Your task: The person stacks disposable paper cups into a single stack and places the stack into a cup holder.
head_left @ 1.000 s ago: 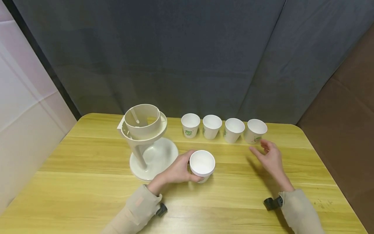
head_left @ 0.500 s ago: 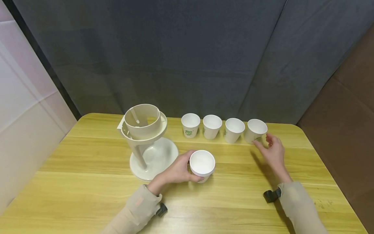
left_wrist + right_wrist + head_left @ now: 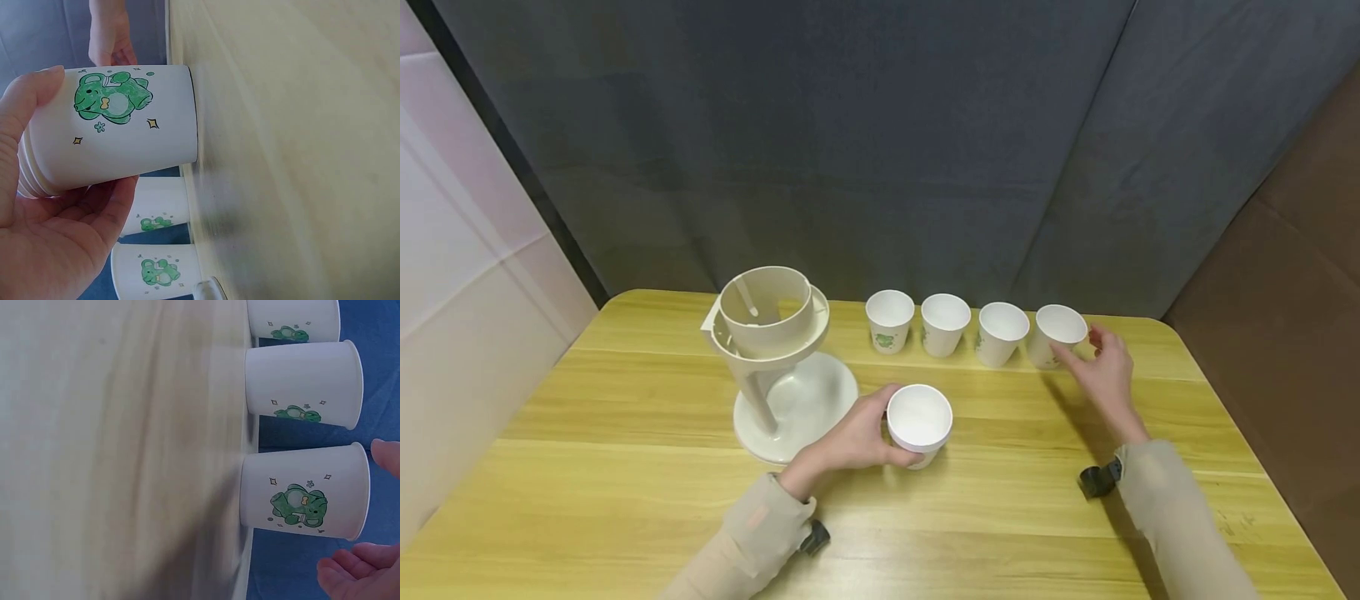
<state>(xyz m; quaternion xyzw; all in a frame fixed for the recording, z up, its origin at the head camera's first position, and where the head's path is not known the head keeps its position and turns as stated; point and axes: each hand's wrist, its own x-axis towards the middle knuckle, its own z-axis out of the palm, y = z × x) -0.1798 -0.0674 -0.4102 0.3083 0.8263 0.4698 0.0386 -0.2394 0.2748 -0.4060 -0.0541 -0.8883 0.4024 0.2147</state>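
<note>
My left hand [image 3: 857,437] grips a stack of nested white paper cups [image 3: 919,419] standing on the table. In the left wrist view several rims overlap at the top of the paper cup stack [image 3: 119,125], which bears a green bear print. My right hand [image 3: 1105,375] is at the rightmost paper cup [image 3: 1054,337] of a back row. Its thumb and fingers lie on either side of that cup, apart from each other. The right wrist view shows a gap between the fingers [image 3: 356,569] and the rightmost cup [image 3: 303,490]; the thumb is close to its rim.
More single paper cups, a left one [image 3: 889,323], a second [image 3: 944,327] and a third [image 3: 1001,335], stand upright along the back. Left of the stack is a cream plastic stand [image 3: 758,400] with a ring-shaped top and round base. A dark curtain [image 3: 880,150] hangs behind the wooden table [image 3: 625,500].
My right hand has moved forward, away from me, coming up to the rightmost cup with its thumb in front of it. The left hand and its stack have stayed still.
</note>
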